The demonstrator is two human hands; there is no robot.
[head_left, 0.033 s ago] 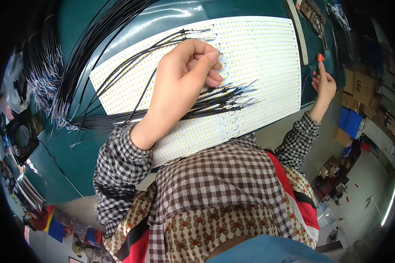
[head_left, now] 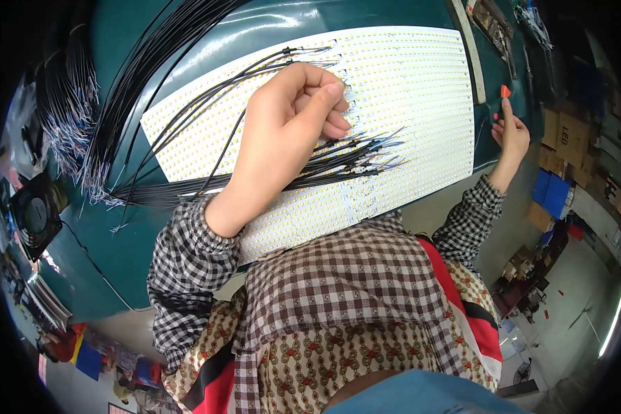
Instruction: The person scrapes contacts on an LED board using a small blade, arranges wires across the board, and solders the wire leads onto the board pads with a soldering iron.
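My left hand [head_left: 283,127] hovers over a white LED board [head_left: 421,96] covered in rows of small yellow chips. Its fingers are curled, thumb pressed to the index finger; whatever they pinch is hidden. Black cables [head_left: 324,164] with thin bare-ended wires lie across the board beneath and beside this hand, and a few more cables [head_left: 217,86] run over its upper left part. Off to the right, beyond the board, my right hand [head_left: 513,134] is closed, with its index finger reaching a small orange piece [head_left: 505,91]. What the rest of its fingers hold cannot be made out.
The board lies on a dark green table [head_left: 103,259]. Thick bundles of black cable [head_left: 134,90] cover the table's left side, near a black square fan [head_left: 36,216]. A pale bar [head_left: 468,52] stands along the board's right edge. Cardboard boxes [head_left: 566,138] are stacked at the far right.
My right hand has shifted very slightly to the right and down with the orange piece. My left hand, the board and the cables look unchanged.
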